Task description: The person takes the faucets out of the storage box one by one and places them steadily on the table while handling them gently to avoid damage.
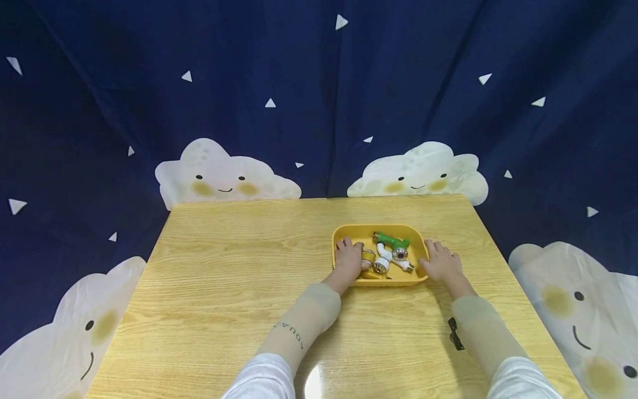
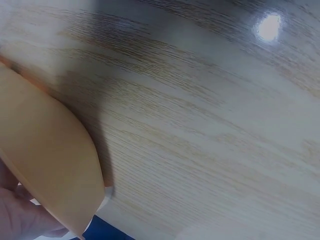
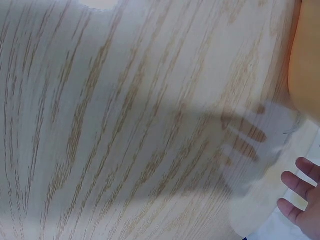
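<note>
On the wooden table [image 1: 224, 288], left hand [image 1: 347, 259] grips the yellow tray [image 1: 349, 230] by its left rim, fingers curled over the edge; the tray sits between both hands with fittings [image 1: 391, 252] inside; right hand [image 1: 441, 263] rests, fingers spread, against the right rim
</note>
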Demonstrator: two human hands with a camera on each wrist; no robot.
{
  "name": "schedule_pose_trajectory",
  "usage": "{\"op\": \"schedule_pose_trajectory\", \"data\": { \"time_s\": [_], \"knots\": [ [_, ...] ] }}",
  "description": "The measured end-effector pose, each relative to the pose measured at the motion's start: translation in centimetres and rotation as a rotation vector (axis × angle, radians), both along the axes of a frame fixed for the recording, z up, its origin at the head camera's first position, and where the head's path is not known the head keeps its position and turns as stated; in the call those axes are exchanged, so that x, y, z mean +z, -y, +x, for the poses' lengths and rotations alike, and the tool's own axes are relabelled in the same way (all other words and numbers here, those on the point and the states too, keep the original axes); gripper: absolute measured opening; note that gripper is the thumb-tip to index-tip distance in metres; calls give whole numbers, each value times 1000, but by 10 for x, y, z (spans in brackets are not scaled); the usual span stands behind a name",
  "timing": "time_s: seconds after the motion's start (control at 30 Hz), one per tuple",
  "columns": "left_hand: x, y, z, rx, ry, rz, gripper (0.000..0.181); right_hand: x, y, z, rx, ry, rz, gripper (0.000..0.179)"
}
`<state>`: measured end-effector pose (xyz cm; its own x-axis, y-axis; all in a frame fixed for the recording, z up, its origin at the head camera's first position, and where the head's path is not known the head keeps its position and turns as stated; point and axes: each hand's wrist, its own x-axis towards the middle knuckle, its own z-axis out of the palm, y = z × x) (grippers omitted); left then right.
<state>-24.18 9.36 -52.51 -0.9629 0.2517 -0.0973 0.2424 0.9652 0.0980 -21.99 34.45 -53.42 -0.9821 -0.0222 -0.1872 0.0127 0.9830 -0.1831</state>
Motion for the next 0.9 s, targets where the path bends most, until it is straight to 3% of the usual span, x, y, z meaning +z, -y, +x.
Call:
{"op": "schedule_pose_trajectory", "data": {
  "time_s": [0.3,0.57,0.9],
  "knots": [
    [3,5,-3,-42,-49,22,69,1,1,0,-2,-1,2,63],
    [5,4,-8,-88,-60,-15,66,1,0,1,0,0,-3,63],
    [13,7,-11,-112,-120,24,66,0,0,-1,-4,7,-4,63]
  ]
}}
